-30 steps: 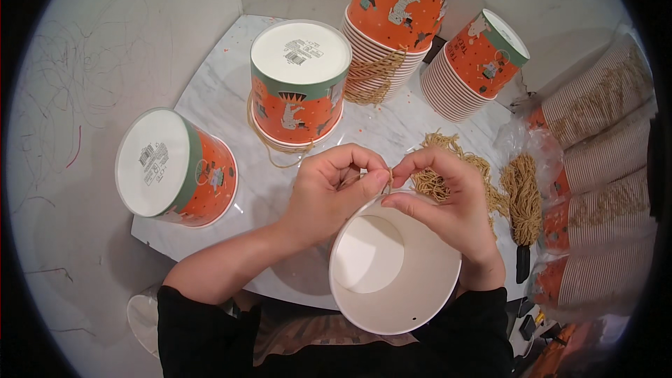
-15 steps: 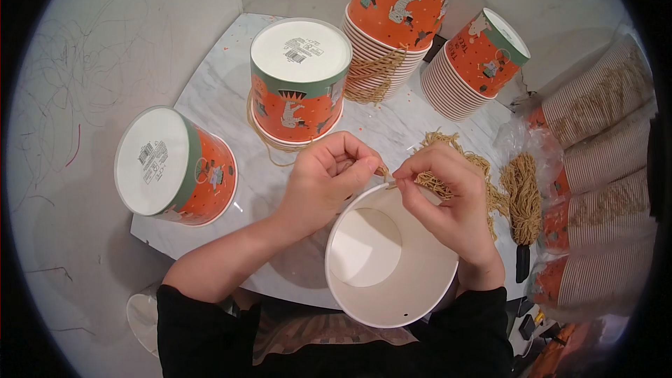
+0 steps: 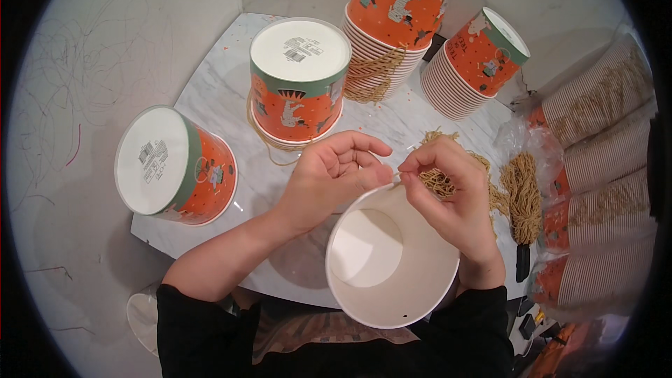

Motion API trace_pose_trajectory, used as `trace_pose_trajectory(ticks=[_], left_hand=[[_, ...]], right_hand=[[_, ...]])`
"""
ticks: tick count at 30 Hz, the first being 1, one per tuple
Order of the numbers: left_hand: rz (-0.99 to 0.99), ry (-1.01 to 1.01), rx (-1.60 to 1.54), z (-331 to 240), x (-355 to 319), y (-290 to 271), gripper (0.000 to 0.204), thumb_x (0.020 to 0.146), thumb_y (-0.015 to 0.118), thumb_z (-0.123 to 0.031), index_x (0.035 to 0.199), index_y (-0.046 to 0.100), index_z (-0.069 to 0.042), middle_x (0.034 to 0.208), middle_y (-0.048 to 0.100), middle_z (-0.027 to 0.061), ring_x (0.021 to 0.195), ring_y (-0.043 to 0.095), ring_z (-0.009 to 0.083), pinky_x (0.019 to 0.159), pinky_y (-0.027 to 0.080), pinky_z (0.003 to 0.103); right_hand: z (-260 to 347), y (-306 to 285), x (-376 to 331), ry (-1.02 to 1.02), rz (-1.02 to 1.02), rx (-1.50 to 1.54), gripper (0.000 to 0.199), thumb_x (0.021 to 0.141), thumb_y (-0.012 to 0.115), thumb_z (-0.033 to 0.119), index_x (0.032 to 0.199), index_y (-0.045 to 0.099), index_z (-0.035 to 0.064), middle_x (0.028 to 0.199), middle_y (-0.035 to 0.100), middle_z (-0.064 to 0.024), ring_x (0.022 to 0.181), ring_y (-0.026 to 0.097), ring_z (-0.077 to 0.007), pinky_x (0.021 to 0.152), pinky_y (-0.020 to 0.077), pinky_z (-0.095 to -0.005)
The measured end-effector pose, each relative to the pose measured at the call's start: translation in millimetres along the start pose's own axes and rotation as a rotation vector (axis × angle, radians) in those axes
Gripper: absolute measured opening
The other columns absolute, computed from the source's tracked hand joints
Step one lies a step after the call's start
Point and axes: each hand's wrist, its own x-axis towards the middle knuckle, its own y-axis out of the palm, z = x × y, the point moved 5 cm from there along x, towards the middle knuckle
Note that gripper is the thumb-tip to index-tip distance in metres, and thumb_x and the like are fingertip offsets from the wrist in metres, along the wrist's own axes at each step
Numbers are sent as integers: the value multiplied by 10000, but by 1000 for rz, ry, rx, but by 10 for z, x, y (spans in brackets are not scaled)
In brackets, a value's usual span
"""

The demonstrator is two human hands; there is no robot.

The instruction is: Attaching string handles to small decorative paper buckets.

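A white-lined paper bucket (image 3: 427,266) sits tilted in front of me, its mouth toward me and a small dark hole near the close rim. My left hand (image 3: 332,175) is just beyond its far rim at the left, fingers apart, index stretched out and the others loosely curled. Thumb and index of my right hand (image 3: 448,192) pinch together at that rim; what lies between them is too small to make out. Beyond and beside the right hand is a loose pile of tan cord (image 3: 437,180), partly hidden by it.
Upside-down orange and green buckets stand at left (image 3: 210,175) and centre (image 3: 294,108), the centre one with cord round its base. Two bucket stacks (image 3: 392,28) (image 3: 472,63) stand at the back. A cord bundle with a black end (image 3: 525,199) and plastic-wrapped stacks (image 3: 595,203) are at right.
My left fingers have opened and come away from the tan cord they pinched at the rim. The right hand keeps its pinch, shifted very slightly. The bucket has hardly moved.
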Motion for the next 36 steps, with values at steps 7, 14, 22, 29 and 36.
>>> trace_pose_trajectory(ticks=[7, 14, 22, 29, 36], left_hand=[[-17, 12, 208, 38, -2, -64, 128, 884, 789, -63, 996, 761, -6, 736, 610, -101, 544, 339, -60, 477, 229, 170], [-5, 49, 314, -30, 20, -135, 102, 875, 780, -73, 959, 767, -15, 691, 582, -119, 539, 327, -58, 474, 231, 178], [-15, 186, 614, -217, -12, -61, 112, 846, 781, -89, 948, 768, -45, 862, 634, -61, 551, 297, -20, 507, 258, 190], [19, 201, 572, -224, -8, -44, 127, 861, 760, -78, 983, 776, -49, 796, 597, -77, 551, 291, -19, 507, 253, 190], [-2, 112, 437, -155, 20, -147, 232, 904, 686, 4, 1134, 688, 34, 798, 612, -58, 599, 351, -34, 573, 307, 163]], right_hand=[[33, -14, 4, 27, 36, 19, 102, 810, 707, -13, 902, 665, -4, 828, 632, -92, 778, 654, -220, 701, 509, -322], [10, -25, -9, 63, 82, 19, 97, 801, 695, -12, 885, 647, -13, 830, 633, -102, 774, 666, -219, 719, 525, -317], [13, -67, -7, 87, 93, 30, 98, 795, 692, -15, 882, 648, -16, 835, 640, -103, 771, 670, -217, 720, 525, -310], [3, -93, -14, 107, 85, 39, 91, 780, 690, -13, 861, 648, -15, 809, 635, -97, 765, 660, -209, 720, 519, -304], [-59, -147, -17, 125, 55, 40, 84, 765, 671, -13, 842, 637, -14, 794, 626, -97, 760, 650, -212, 701, 511, -315]])
